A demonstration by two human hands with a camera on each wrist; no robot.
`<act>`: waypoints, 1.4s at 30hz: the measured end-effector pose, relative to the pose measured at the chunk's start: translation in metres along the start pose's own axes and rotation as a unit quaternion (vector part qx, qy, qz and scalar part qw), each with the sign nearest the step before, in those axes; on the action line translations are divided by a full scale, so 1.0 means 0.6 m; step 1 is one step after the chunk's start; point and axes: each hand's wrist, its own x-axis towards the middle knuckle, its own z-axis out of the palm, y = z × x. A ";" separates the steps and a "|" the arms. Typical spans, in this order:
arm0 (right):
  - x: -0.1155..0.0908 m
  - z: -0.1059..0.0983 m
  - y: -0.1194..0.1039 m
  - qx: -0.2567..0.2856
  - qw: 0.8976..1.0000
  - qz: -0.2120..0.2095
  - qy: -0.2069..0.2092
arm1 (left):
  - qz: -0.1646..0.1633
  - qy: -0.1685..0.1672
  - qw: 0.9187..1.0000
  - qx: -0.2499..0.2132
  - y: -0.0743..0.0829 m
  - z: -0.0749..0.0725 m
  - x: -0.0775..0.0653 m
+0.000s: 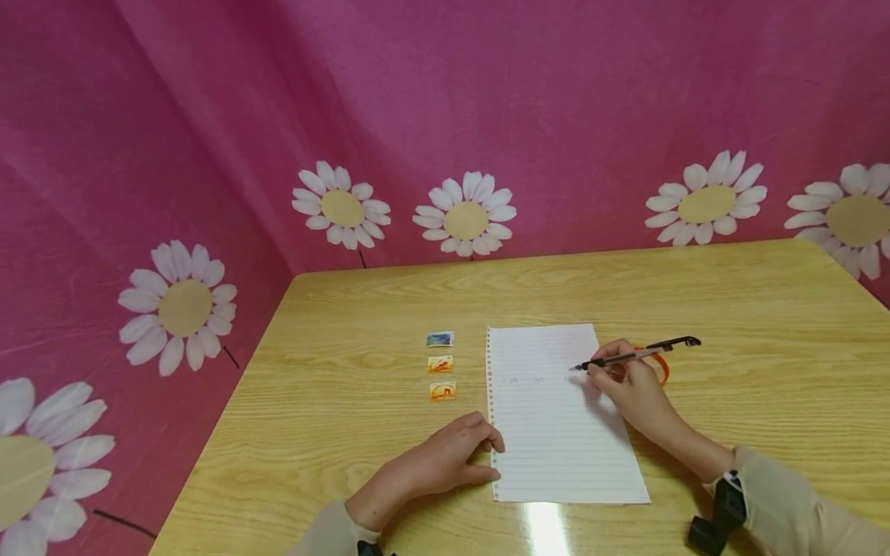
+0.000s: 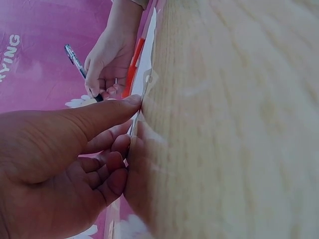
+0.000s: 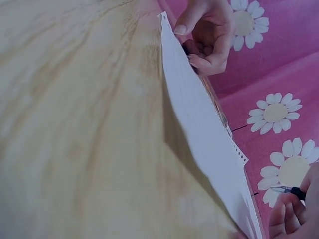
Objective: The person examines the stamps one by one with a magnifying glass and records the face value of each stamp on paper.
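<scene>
A black-capped pen with a clear barrel [image 1: 629, 357] is pinched between the thumb and fingers of my right hand [image 1: 638, 392]. Its tip points left, just above a row of small handwritten figures on a lined, hole-punched sheet of paper [image 1: 556, 455]. My left hand [image 1: 448, 455] rests at the sheet's left edge, fingers loosely bent and thumb extended, fingertips on the margin. In the left wrist view, the thumb [image 2: 112, 115] lies along the paper's edge. Seen from the right wrist, the pen tip [image 3: 281, 189] shows at the lower right.
Left of the paper, three small stamp-like pictures form a column: a blue one [image 1: 440, 339] and two yellow-orange ones [image 1: 440, 364]. A red-orange ring [image 1: 664, 367] lies partly hidden behind my right hand. A pink flowered cloth [image 1: 556, 116] hangs behind the wooden table [image 1: 334, 371].
</scene>
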 end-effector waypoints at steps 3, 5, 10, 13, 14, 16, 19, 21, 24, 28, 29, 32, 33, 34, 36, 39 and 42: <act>-0.001 0.001 -0.001 0.014 1.000 -0.001 -0.003 | 0.000 0.001 1.000 0.001 -0.001 0.001 0.000; -0.002 0.000 -0.001 0.024 1.000 -0.004 -0.004 | -0.001 0.001 1.000 -0.001 -0.001 0.001 0.000; -0.002 0.001 0.001 0.044 0.999 -0.016 -0.006 | 0.002 0.001 1.000 -0.007 -0.002 0.000 -0.001; -0.003 0.001 0.002 0.051 0.998 -0.022 -0.005 | 0.003 0.000 1.000 -0.008 -0.002 0.000 -0.001; -0.003 0.001 0.002 0.054 0.998 -0.024 -0.006 | 0.004 0.001 1.000 -0.009 -0.002 0.000 -0.002; -0.003 0.000 0.002 0.060 0.998 -0.025 -0.008 | 0.003 0.001 1.000 -0.011 -0.002 0.000 -0.001; -0.003 -0.003 0.001 0.067 0.997 -0.026 -0.010 | 0.002 0.002 1.000 -0.010 -0.002 0.001 -0.001; -0.003 -0.006 0.000 0.071 0.997 -0.027 -0.008 | 0.000 0.002 1.000 -0.010 -0.003 0.002 -0.001; -0.002 -0.012 0.001 0.087 0.996 -0.022 -0.010 | -0.001 0.003 1.000 -0.011 -0.001 0.002 -0.002; -0.001 -0.020 0.005 0.108 0.994 -0.022 -0.010 | 0.001 0.003 1.000 -0.009 0.000 0.000 -0.002; -0.001 -0.022 0.006 0.110 0.994 -0.022 -0.010 | 0.002 0.003 1.000 -0.009 0.000 0.000 -0.002; -0.003 -0.028 0.008 0.108 0.994 -0.027 -0.006 | 0.002 0.002 1.000 -0.010 0.000 0.000 0.000; -0.004 -0.030 0.009 0.107 0.994 -0.026 -0.007 | 0.002 0.002 1.000 -0.010 0.000 0.000 0.000; -0.004 -0.032 0.010 0.109 0.994 -0.027 -0.007 | 0.002 0.002 1.000 -0.009 -0.001 0.000 0.001; -0.005 -0.037 0.013 0.112 0.993 -0.028 -0.008 | 0.001 0.001 1.000 -0.009 -0.001 0.001 0.002; -0.006 -0.043 0.017 0.114 0.993 -0.030 -0.006 | 0.002 0.002 1.000 -0.007 -0.001 0.000 0.002; -0.006 -0.050 0.018 0.105 0.994 -0.031 0.003 | 0.003 0.002 1.000 -0.006 -0.001 0.000 0.001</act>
